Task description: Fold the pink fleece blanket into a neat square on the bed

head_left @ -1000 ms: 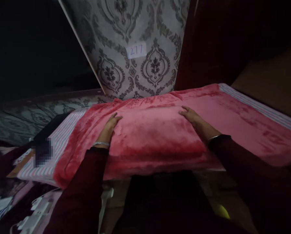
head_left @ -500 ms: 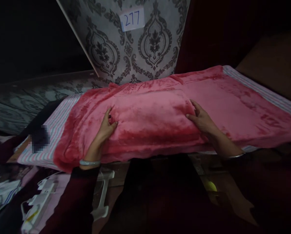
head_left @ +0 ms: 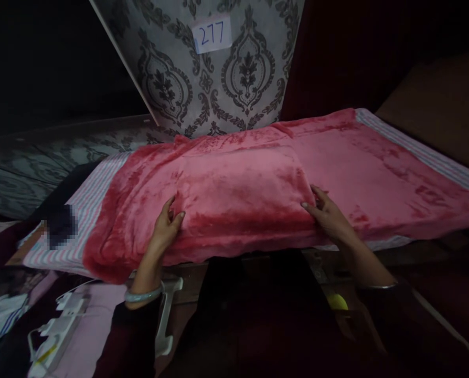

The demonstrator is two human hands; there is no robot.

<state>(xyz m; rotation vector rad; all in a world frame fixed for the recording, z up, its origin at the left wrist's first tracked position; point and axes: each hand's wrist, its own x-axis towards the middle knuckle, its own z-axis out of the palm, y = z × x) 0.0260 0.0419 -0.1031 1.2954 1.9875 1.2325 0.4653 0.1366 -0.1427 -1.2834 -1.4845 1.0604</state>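
A folded pink plush cloth lies flat, with darker red patches along its front edge. Under and around it spreads a larger pink plush blanket of the same look. At the folded cloth's left front corner is my left hand, thumb and fingers apart, a pale bangle on its wrist. My right hand rests at the opposite front corner, thumb over the edge and fingers stretched out beside it. Neither hand is visibly closed on the fabric.
A striped sheet shows beyond the blanket at both ends. Patterned wallpaper with a paper marked 277 stands behind. Below left are a white power strip and a white bracket-like piece; a yellow round thing sits below right.
Both hands have slid toward me along the sides of the folded cloth, down to its front corners. The cloth stays in place and its right side looks flatter.
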